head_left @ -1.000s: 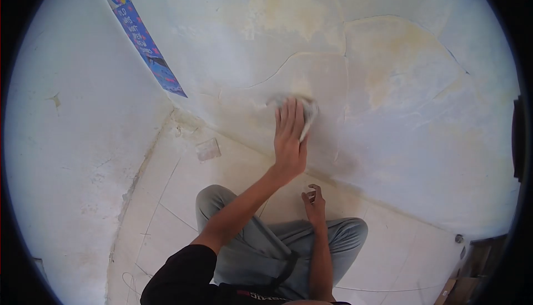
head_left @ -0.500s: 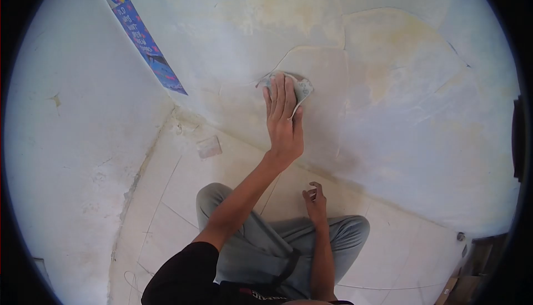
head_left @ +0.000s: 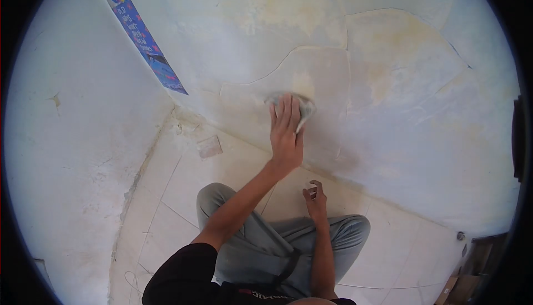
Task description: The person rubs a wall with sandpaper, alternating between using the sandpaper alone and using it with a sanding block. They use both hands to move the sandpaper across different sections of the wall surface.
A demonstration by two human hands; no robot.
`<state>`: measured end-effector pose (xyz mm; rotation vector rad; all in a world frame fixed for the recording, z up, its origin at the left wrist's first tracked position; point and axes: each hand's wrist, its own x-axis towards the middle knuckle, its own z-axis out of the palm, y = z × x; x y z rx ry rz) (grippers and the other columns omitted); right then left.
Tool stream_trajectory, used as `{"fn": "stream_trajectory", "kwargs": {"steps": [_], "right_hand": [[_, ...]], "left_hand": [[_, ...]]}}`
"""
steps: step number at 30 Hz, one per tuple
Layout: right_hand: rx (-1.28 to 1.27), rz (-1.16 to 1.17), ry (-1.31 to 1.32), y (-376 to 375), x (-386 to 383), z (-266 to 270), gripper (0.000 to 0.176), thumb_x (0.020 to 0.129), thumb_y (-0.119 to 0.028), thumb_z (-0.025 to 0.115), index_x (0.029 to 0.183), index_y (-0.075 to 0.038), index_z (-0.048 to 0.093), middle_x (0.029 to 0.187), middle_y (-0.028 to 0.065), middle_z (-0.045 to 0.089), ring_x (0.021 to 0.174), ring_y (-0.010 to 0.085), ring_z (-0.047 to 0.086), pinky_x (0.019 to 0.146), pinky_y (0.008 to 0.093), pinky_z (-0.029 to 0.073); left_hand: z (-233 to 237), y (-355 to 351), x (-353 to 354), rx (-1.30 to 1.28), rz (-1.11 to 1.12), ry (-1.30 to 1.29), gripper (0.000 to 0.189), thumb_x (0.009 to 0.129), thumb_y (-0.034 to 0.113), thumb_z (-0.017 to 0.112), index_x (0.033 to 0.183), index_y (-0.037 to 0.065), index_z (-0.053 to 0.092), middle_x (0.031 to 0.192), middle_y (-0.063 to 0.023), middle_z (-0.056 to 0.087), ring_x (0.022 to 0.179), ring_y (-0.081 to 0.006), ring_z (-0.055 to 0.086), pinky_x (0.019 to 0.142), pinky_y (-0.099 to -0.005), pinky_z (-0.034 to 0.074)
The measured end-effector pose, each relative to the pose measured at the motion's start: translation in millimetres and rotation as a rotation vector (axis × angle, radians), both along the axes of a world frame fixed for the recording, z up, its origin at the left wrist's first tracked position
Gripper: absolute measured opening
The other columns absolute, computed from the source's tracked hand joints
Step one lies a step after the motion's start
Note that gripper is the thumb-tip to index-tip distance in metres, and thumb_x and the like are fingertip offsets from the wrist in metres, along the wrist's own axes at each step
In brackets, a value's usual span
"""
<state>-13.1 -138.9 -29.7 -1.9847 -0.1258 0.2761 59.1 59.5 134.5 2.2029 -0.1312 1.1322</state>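
Note:
My left hand (head_left: pixel 286 138) lies flat against the wall (head_left: pixel 388 138), with its fingers extended over a grey-white sheet that looks like sandpaper (head_left: pixel 306 110). The sheet is pressed to the wall and blurred at its edges, sticking out on both sides of the fingers. Down by my right knee, my right hand (head_left: pixel 316 196) is raised above the floor with loosely bent fingers apart. No object can be made out in it.
Cracks and yellowish patches mark the wall. A blue printed strip (head_left: pixel 139 33) runs beside the wall corner. On the tiled floor (head_left: pixel 388 244) lies a small pinkish square (head_left: pixel 209 146) near the wall's foot. Dark items and a cardboard box (head_left: pixel 465 289) are at the lower right.
My left hand and the sheet have moved down the wall, toward the floor, uncovering the crack and a yellowish patch above. My right hand has stayed nearly still.

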Motion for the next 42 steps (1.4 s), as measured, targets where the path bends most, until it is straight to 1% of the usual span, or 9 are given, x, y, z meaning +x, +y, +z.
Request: {"fn": "stream_trajectory", "kwargs": {"steps": [3, 7, 11, 13, 16, 22, 34, 40, 42], "right_hand": [[-0.012, 0.001, 0.001, -3.6, -5.2, -4.0, 0.039, 0.089, -0.014, 0.069, 0.122, -0.005, 0.052, 0.08, 0.0088, 0.06, 0.064, 0.0159, 0.057, 0.06, 0.0318, 0.047], [0.001, 0.004, -0.017, -2.1, -1.4, -9.4, 0.039, 0.088, -0.014, 0.069, 0.122, -0.006, 0.052, 0.08, 0.009, 0.06, 0.063, 0.0163, 0.056, 0.059, 0.0322, 0.047], [-0.016, 0.009, -0.006, -3.6, -6.2, -8.4, 0.039, 0.088, -0.014, 0.069, 0.123, -0.006, 0.052, 0.08, 0.0093, 0.06, 0.061, 0.0169, 0.056, 0.059, 0.0322, 0.047], [-0.021, 0.003, 0.017, -4.0, -4.5, -4.8, 0.039, 0.088, -0.015, 0.069, 0.123, -0.006, 0.052, 0.081, 0.0091, 0.06, 0.06, 0.0171, 0.056, 0.058, 0.0321, 0.047], [-0.038, -0.01, 0.014, -3.5, -2.1, -12.6, 0.039, 0.089, -0.014, 0.069, 0.123, -0.006, 0.052, 0.08, 0.0086, 0.06, 0.061, 0.0169, 0.056, 0.059, 0.0319, 0.047], [-0.024, 0.013, -0.02, -5.0, -2.9, -15.4, 0.039, 0.089, -0.014, 0.069, 0.123, -0.006, 0.052, 0.079, 0.0088, 0.058, 0.063, 0.017, 0.057, 0.061, 0.0321, 0.048], [-0.035, 0.001, 0.008, -2.6, -3.4, -3.8, 0.04, 0.088, -0.013, 0.068, 0.123, -0.006, 0.052, 0.08, 0.009, 0.059, 0.062, 0.0164, 0.056, 0.06, 0.0318, 0.048], [-0.029, 0.005, -0.01, -4.2, -2.6, -10.0, 0.04, 0.089, -0.013, 0.068, 0.124, -0.007, 0.051, 0.08, 0.0091, 0.059, 0.061, 0.0164, 0.056, 0.059, 0.0323, 0.047], [-0.031, 0.013, -0.006, -5.1, -1.1, -12.0, 0.04, 0.089, -0.014, 0.068, 0.124, -0.007, 0.051, 0.08, 0.0092, 0.059, 0.061, 0.0166, 0.056, 0.059, 0.0324, 0.047]], "left_hand": [[45.0, 6.6, 7.9, -0.1, 0.037, -0.14, 0.058, 0.092, 0.004, 0.047, 0.145, -0.013, 0.031, 0.152, -0.0322, 0.029, 0.143, -0.0496, 0.022, 0.116, -0.0609, 0.01], [-14.1, -5.8, -5.5, -0.011, -0.013, -0.008, 0.057, 0.093, 0.004, 0.047, 0.146, -0.012, 0.031, 0.153, -0.0323, 0.027, 0.144, -0.0494, 0.021, 0.116, -0.0611, 0.011], [26.1, 5.0, 3.4, -0.016, 0.021, -0.056, 0.058, 0.092, 0.003, 0.047, 0.146, -0.012, 0.032, 0.153, -0.0319, 0.028, 0.144, -0.0492, 0.022, 0.116, -0.0606, 0.012], [48.0, 2.2, 9.8, -0.123, -0.007, -0.164, 0.056, 0.095, 0.002, 0.041, 0.147, -0.012, 0.028, 0.154, -0.0336, 0.023, 0.146, -0.0485, 0.017, 0.117, -0.0593, 0.008], [10.3, 1.8, -4.3, -0.064, -0.041, -0.035, 0.055, 0.096, 0.002, 0.04, 0.148, -0.011, 0.027, 0.155, -0.0333, 0.022, 0.146, -0.0482, 0.014, 0.117, -0.058, 0.007], [49.1, -2.9, 7.5, -0.111, -0.029, -0.14, 0.056, 0.095, 0.002, 0.04, 0.148, -0.012, 0.026, 0.155, -0.0333, 0.02, 0.146, -0.0485, 0.015, 0.118, -0.0573, 0.007], [33.9, -10.5, 2.9, -0.109, -0.041, -0.091, 0.056, 0.096, 0.003, 0.041, 0.147, -0.012, 0.026, 0.156, -0.0331, 0.02, 0.147, -0.048, 0.014, 0.117, -0.0589, 0.007], [63.8, 3.9, 15.3, -0.048, -0.026, -0.193, 0.056, 0.094, 0.002, 0.043, 0.147, -0.012, 0.028, 0.155, -0.0338, 0.02, 0.146, -0.0493, 0.014, 0.117, -0.0597, 0.008], [31.0, -0.2, 5.9, -0.01, -0.05, -0.13, 0.057, 0.094, 0.001, 0.043, 0.147, -0.012, 0.028, 0.155, -0.0338, 0.021, 0.146, -0.0495, 0.014, 0.117, -0.0599, 0.008]]}}
